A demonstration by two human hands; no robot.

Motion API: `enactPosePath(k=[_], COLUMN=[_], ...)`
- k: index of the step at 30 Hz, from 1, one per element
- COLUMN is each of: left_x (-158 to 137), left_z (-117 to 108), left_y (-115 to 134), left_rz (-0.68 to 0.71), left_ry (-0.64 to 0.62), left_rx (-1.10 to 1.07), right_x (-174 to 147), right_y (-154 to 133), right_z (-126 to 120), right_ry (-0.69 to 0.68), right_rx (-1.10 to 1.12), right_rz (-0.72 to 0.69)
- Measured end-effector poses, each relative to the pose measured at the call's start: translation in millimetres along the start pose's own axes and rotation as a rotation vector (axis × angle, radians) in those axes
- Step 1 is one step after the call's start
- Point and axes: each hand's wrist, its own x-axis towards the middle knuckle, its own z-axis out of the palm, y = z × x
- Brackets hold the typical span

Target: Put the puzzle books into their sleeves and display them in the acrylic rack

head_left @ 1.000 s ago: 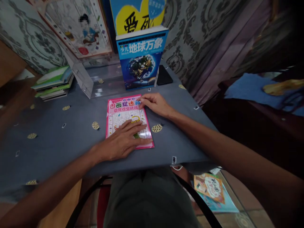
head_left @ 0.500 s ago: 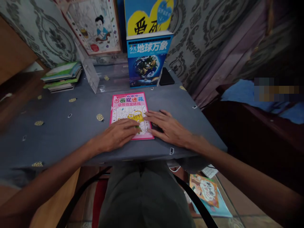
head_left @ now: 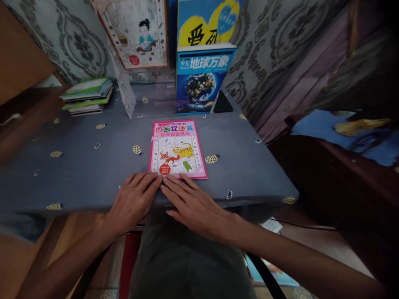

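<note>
A pink-bordered picture book (head_left: 177,151) with a fox and a yellow striped cat on its cover lies closed on the grey cloth-covered table (head_left: 124,174). My left hand (head_left: 134,199) rests at the table's front edge, its fingertips at the book's lower left corner. Beside it, my right hand (head_left: 190,203) lies flat with fingers stretched, the fingertips along the book's bottom edge. The two hands nearly touch at the fingertips. Neither one grips anything.
Behind the picture book, a blue book with a globe (head_left: 202,83) stands upright in a clear acrylic holder (head_left: 126,97). A stack of thin books (head_left: 89,95) lies at the back left. A black object (head_left: 223,102) sits beside the globe book. Blue cloth (head_left: 330,133) lies at the right.
Both hands have drawn back from the book's cover and right side to its bottom edge, uncovering the fox and cat. The view has shifted slightly.
</note>
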Motion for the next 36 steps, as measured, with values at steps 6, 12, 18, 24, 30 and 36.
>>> enactPosePath(k=[6,12,18,24,30,36], left_x=[-1.3,1.3,9.1,30.6,54.3,70.8], left_z=[2.2,1.4,-7.1,-0.1,13.2,24.0], left_y=[6.4,7.3,7.2,-16.2,-41.0,-65.0], left_rz=[-0.032,-0.021,-0.034,-0.096,-0.156,-0.193], left_ry=[0.025,0.005,-0.069,-0.104,-0.108,-0.142], left_rx=[0.027,0.062,0.046,-0.185,-0.316,-0.369], right_x=[-38.7,-65.3,-54.5,-35.8,-8.0,29.1], right_y=[12.8,23.9,31.0,50.9,83.4,131.5], right_z=[-5.6,-18.2,-22.8,-36.6,-32.9,-24.2], right_ry=[0.115,0.216,0.295,0.212,0.096,0.040], right_rx=[-0.088,-0.131,-0.055,0.056,0.163,0.202], right_rz=[0.085,0.157,0.137,0.151,0.110,0.180])
